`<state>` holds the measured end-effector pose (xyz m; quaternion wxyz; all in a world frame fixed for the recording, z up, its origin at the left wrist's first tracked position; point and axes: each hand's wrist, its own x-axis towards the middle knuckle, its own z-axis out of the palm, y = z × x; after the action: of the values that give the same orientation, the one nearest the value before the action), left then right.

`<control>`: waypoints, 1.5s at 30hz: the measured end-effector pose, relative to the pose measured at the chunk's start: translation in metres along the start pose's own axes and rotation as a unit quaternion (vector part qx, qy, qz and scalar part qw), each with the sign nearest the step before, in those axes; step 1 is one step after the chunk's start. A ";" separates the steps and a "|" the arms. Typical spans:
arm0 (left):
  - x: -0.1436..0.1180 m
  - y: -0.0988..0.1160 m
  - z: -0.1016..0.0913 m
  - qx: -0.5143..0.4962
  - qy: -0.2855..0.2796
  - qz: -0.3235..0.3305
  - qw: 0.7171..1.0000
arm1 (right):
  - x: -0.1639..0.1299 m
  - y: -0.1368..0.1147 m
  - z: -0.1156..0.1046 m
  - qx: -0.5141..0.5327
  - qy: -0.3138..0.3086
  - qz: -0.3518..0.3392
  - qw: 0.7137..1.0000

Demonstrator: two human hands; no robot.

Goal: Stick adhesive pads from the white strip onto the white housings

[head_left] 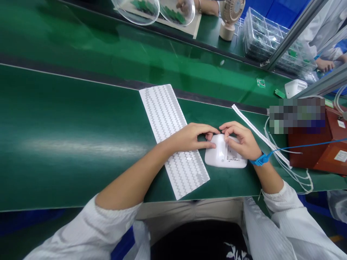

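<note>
A white plastic housing (pixel 213 159) with rounded corners and a recessed, label-like area lies on the green bench in front of me. My left hand (pixel 199 136) grips its left side, thumb on the near face and fingers bent at the far edge. Over the far right part, my right hand (pixel 240 141) curls with thumb and fingertips against the housing; a blue wrist strap (pixel 259 159) circles that wrist. Whether a small piece sits between those fingertips is hidden. Under my left forearm is a white sheet (pixel 187 177) with rows of grey zigzag-edged labels.
A narrow label strip (pixel 255 130) lies right of my hands, near white cables (pixel 294 173) and a red-brown box (pixel 311 148). Beyond the conveyor (pixel 108 54) are a small fan (pixel 230 16), stacked clear trays (pixel 260 36), round dishes with green boards, and other people's hands.
</note>
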<state>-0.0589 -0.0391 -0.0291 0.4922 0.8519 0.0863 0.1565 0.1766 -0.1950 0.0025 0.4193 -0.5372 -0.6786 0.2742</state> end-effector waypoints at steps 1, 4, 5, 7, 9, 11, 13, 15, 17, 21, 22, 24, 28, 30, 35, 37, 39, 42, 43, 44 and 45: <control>0.000 0.000 0.000 -0.001 0.000 -0.002 1.000 | 0.001 -0.001 0.000 0.010 -0.001 0.005 1.000; 0.001 0.001 0.000 -0.004 0.000 -0.008 1.000 | 0.003 -0.002 -0.002 0.036 -0.016 0.024 0.999; 0.001 0.001 0.000 -0.004 0.000 -0.011 1.000 | 0.004 -0.001 -0.003 0.044 -0.024 0.034 0.998; 0.001 0.001 0.000 -0.004 -0.002 -0.015 1.000 | 0.005 0.003 -0.005 0.071 -0.039 0.066 0.995; 0.001 0.000 0.000 -0.005 -0.003 -0.016 1.000 | 0.005 0.008 -0.006 0.126 -0.035 0.101 0.986; 0.001 0.000 0.000 -0.007 -0.003 -0.017 1.000 | 0.005 0.012 -0.006 0.176 -0.017 0.121 0.977; 0.002 -0.001 0.000 -0.008 0.001 -0.015 1.000 | 0.005 0.013 -0.004 0.177 -0.006 0.119 0.977; 0.003 -0.002 0.001 -0.007 0.006 -0.010 1.000 | 0.005 0.012 -0.003 0.136 -0.014 0.100 0.986; 0.004 -0.003 0.001 -0.006 0.006 -0.003 1.000 | 0.005 0.009 -0.003 0.100 -0.023 0.082 0.991; 0.005 -0.002 0.002 0.014 -0.011 0.010 1.000 | 0.007 0.011 -0.006 0.108 -0.022 0.091 0.990; 0.005 -0.001 0.002 0.024 -0.017 0.011 1.000 | 0.007 0.012 -0.006 0.118 -0.018 0.102 0.988; 0.004 0.001 0.005 0.045 -0.031 0.016 0.998 | 0.008 0.015 -0.007 0.136 -0.005 0.126 0.983; 0.002 0.003 0.012 0.075 -0.038 0.051 0.995 | 0.009 0.019 -0.009 0.149 0.006 0.144 0.978; 0.001 0.002 0.016 0.076 -0.040 0.065 0.994 | 0.009 0.019 -0.010 0.149 0.003 0.143 0.978; 0.001 0.002 0.017 0.061 -0.051 0.083 0.993 | 0.007 0.019 -0.011 0.128 -0.018 0.143 0.981; 0.002 0.003 0.015 0.054 -0.047 0.083 0.994 | 0.007 0.019 -0.011 0.110 -0.025 0.139 0.984; 0.003 0.005 0.012 0.048 -0.045 0.074 0.995 | 0.008 0.019 -0.012 0.106 -0.027 0.142 0.984; 0.004 0.007 0.008 0.034 -0.048 0.051 0.997 | 0.011 0.021 -0.013 0.118 -0.037 0.170 0.978; 0.003 0.008 0.006 0.027 -0.050 0.046 0.997 | 0.012 0.022 -0.013 0.122 -0.041 0.181 0.975; 0.003 0.008 0.004 0.019 -0.053 0.043 0.997 | 0.013 0.023 -0.013 0.126 -0.046 0.192 0.972; 0.002 0.008 0.002 0.011 -0.055 0.040 0.998 | 0.013 0.024 -0.012 0.130 -0.049 0.200 0.970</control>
<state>-0.0564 -0.0443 -0.0226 0.4802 0.8673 0.0269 0.1280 0.1979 -0.1772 -0.0080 0.3882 -0.5889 -0.5353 0.4647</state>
